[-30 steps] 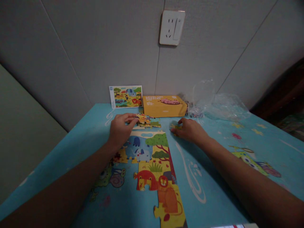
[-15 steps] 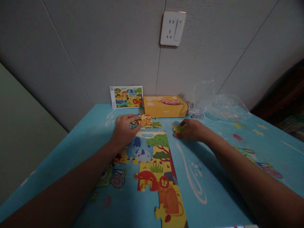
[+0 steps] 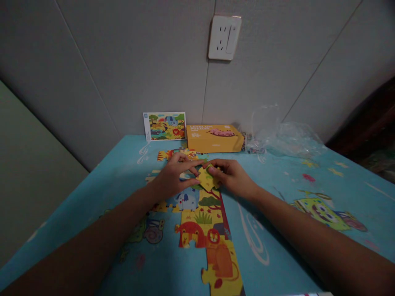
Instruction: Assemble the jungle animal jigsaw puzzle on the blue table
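Note:
A partly joined animal puzzle (image 3: pixel 203 222) lies on the blue patterned tablecloth (image 3: pixel 277 230). Both hands meet over its far end. My right hand (image 3: pixel 233 176) pinches a yellow-green puzzle piece (image 3: pixel 207 179) from the right. My left hand (image 3: pixel 174 176) touches the same piece from the left with its fingertips closed on its edge. Loose puzzle pieces (image 3: pixel 177 155) lie just beyond my left hand.
A yellow puzzle box (image 3: pixel 213 138) stands at the table's far edge, with a reference picture card (image 3: pixel 164 126) leaning on the wall left of it. Crumpled clear plastic bags (image 3: pixel 284 135) lie to the right. A wall socket (image 3: pixel 224 37) is above.
My right hand has carried the yellow-green piece left from the bare cloth to the puzzle's far end. My left hand left the loose pieces and came to meet it.

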Tool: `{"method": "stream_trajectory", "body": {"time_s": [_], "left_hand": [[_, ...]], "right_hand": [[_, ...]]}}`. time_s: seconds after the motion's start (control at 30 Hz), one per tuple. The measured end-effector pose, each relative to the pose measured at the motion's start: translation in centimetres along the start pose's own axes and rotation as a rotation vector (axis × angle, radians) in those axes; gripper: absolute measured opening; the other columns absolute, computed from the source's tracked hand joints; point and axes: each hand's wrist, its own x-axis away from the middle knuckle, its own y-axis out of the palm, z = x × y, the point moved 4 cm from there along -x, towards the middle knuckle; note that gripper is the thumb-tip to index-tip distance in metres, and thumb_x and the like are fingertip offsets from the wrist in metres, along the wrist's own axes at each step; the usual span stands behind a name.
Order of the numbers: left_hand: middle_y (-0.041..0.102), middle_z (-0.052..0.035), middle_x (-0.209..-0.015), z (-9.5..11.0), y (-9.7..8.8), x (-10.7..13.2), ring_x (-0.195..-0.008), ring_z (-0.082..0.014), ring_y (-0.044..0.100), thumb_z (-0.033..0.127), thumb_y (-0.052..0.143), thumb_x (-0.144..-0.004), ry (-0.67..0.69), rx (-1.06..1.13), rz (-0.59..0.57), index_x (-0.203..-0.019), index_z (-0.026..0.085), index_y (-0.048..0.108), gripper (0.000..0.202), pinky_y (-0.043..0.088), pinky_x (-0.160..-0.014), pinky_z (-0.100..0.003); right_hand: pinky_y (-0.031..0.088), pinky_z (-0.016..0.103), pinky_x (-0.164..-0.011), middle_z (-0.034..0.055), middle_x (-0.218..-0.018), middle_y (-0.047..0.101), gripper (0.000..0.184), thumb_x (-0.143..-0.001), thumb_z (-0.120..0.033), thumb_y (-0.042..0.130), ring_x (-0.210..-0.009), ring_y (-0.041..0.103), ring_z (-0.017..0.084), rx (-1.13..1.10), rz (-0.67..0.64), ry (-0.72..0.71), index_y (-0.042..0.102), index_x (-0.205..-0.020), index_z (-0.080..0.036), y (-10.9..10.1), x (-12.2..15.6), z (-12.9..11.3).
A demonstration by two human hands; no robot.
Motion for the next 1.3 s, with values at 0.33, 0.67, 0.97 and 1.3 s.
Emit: {"method": "stream_trajectory", "body": {"time_s": [0.33,0.67,0.97,1.3], "left_hand": [[0.071,-0.0033,-0.082,-0.2,-0.2,0.0,-0.100,-0.0218,0.056,0.020,0.071,-0.084,-0.054,0.029,0.004,-0.115,0.021,0.070,0.031,0.049,-0.091,-0.038],[0.069,-0.0030,-0.074,-0.1,-0.5,-0.2,-0.097,-0.0223,0.061,0.022,0.072,-0.081,-0.134,-0.004,0.041,-0.092,0.022,0.074,0.011,0.052,-0.086,-0.037],[0.070,-0.0036,-0.080,-1.0,-0.6,0.0,-0.098,-0.0210,0.061,0.020,0.072,-0.080,-0.150,-0.072,0.114,-0.085,0.020,0.072,0.005,0.053,-0.087,-0.035],[0.071,-0.0022,-0.074,-1.3,-0.5,-0.1,-0.094,-0.0211,0.061,0.019,0.069,-0.079,-0.152,-0.094,0.100,-0.084,0.020,0.070,0.005,0.051,-0.093,-0.039]], "right_hand": [[0.043,0.026,-0.055,-0.0013,-0.071,0.059,0.036,-0.075,-0.037,0.070,-0.059,0.051,0.011,-0.214,0.157,0.053,0.063,-0.103,-0.016,-0.3,-0.4,0.8],[0.046,0.030,-0.060,0.0011,-0.074,0.059,0.028,-0.078,-0.037,0.062,-0.063,0.054,0.013,-0.150,0.231,0.044,0.061,-0.098,-0.017,-0.8,-0.3,0.5],[0.046,0.029,-0.062,0.0030,-0.080,0.063,0.037,-0.074,-0.020,0.059,-0.065,0.056,0.014,0.144,0.164,0.026,0.059,-0.110,-0.014,-0.9,-0.3,0.9],[0.047,0.029,-0.067,0.0015,-0.081,0.064,0.041,-0.073,-0.013,0.057,-0.067,0.057,0.014,0.265,0.148,0.001,0.058,-0.113,-0.016,-0.8,-0.2,0.9]]}}
